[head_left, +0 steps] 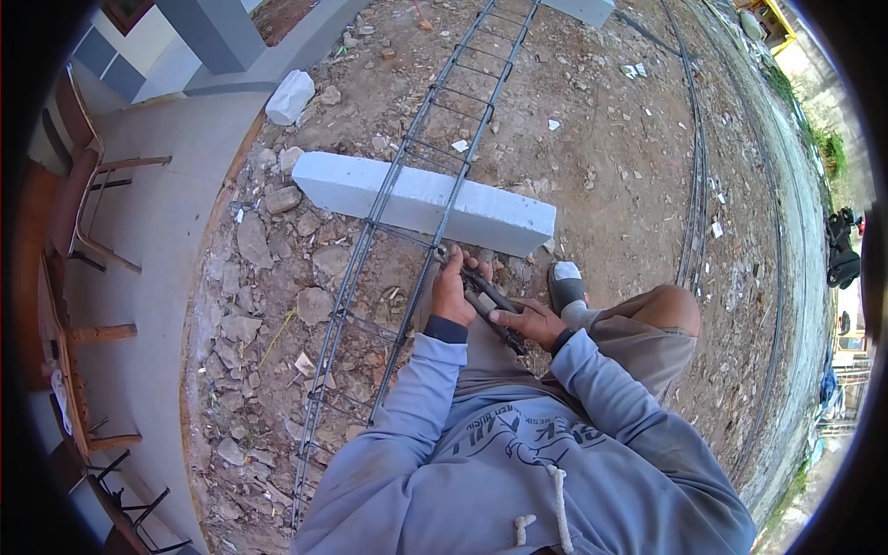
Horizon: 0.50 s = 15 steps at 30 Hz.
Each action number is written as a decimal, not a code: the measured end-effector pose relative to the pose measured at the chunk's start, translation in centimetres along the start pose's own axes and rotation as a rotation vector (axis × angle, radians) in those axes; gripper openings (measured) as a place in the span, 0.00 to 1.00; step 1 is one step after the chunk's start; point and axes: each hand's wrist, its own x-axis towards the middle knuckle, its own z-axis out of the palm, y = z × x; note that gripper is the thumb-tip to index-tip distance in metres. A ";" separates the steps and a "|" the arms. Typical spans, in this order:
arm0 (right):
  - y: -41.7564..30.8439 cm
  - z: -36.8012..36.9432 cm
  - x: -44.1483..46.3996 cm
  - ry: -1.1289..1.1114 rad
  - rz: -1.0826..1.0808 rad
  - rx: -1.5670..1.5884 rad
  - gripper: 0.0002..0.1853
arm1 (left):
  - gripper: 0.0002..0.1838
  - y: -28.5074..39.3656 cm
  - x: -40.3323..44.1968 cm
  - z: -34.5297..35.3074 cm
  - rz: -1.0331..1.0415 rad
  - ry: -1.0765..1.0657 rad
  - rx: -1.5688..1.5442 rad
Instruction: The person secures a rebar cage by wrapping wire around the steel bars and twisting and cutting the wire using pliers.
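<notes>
A long rebar cage (433, 139), made of thin bars with square stirrups, runs from the upper middle down to the lower left. My left hand (452, 289) is closed with its fingertips at a stirrup corner on the cage's right bar. What it pinches there is too small to make out. In my right hand (535, 324) is the handle of dark pincers (497, 298). Their two handles are spread apart, and their head is partly hidden by my left hand. Under the cage, a pale lightweight block (504, 215) lies crosswise and props it up.
Rubble and broken stones (254, 242) cover the ground left of the cage. Another pale block (583, 7) sits at the top. Long loose bars (696, 176) lie to the right. Chairs (85, 176) stand on the concrete floor (180, 240) at left. My foot (566, 285) is beside the block.
</notes>
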 end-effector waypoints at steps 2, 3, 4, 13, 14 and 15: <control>-1.0 0.6 -1.8 0.240 -0.028 -0.314 0.38 | 0.12 -0.2 -0.2 0.1 0.020 0.047 0.038; -0.5 1.2 -2.3 0.287 -0.086 -0.306 0.38 | 0.12 -0.5 0.2 -0.6 0.035 0.020 0.038; 0.3 1.8 -2.9 0.335 -0.146 -0.300 0.39 | 0.12 -1.0 1.0 -1.7 0.050 -0.009 0.036; -2.2 -0.4 -2.5 0.009 0.213 -0.044 0.28 | 0.14 -0.5 -1.6 2.9 0.275 0.047 0.328; -3.2 -1.1 -2.5 -0.052 0.261 0.024 0.27 | 0.14 -0.6 -1.5 3.2 0.317 0.046 0.349; -3.9 -1.5 -2.5 -0.113 0.309 0.090 0.26 | 0.14 -0.9 -0.9 2.9 0.363 0.074 0.367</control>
